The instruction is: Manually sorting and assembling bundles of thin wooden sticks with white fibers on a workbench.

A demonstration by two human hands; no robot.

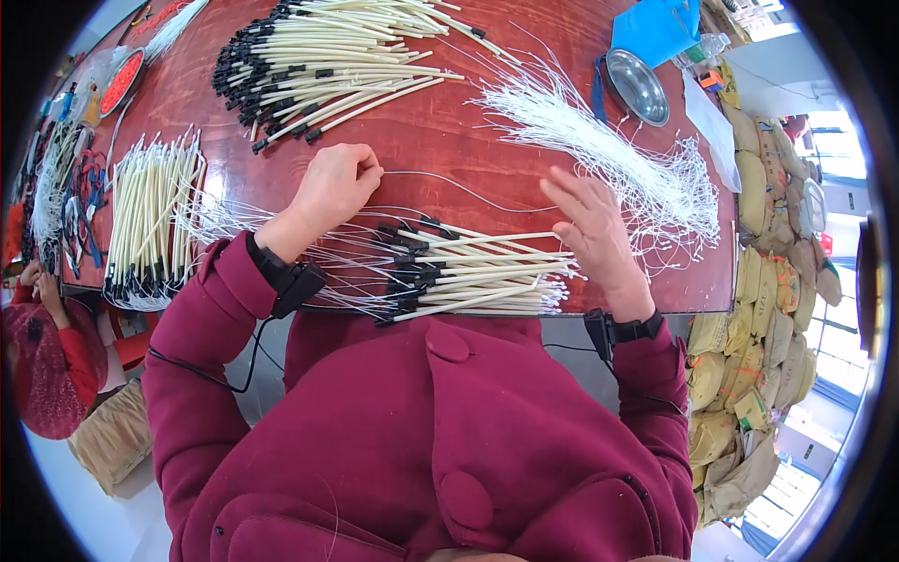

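Note:
My left hand (335, 187) is closed in a pinch on one end of a thin white cord (459, 183). The cord curves across the red table toward my right hand (597, 229), whose fingers are stretched out and apart. Below both hands, at the table's near edge, lies a pile of cream-coloured tubes (487, 272) with black end pieces. White cords trail leftward from those black ends. Beyond my right hand spreads a large bundle of loose white cords (599, 140). Whether the cord's far end touches my right hand, I cannot tell.
A bigger heap of cream tubes (346, 61) lies at the far side, and another stack (154, 211) at the left. A metal bowl (637, 86) and a blue container (654, 33) stand far right. Filled sacks (749, 347) are piled beyond the right edge. A co-worker (58, 361) sits left.

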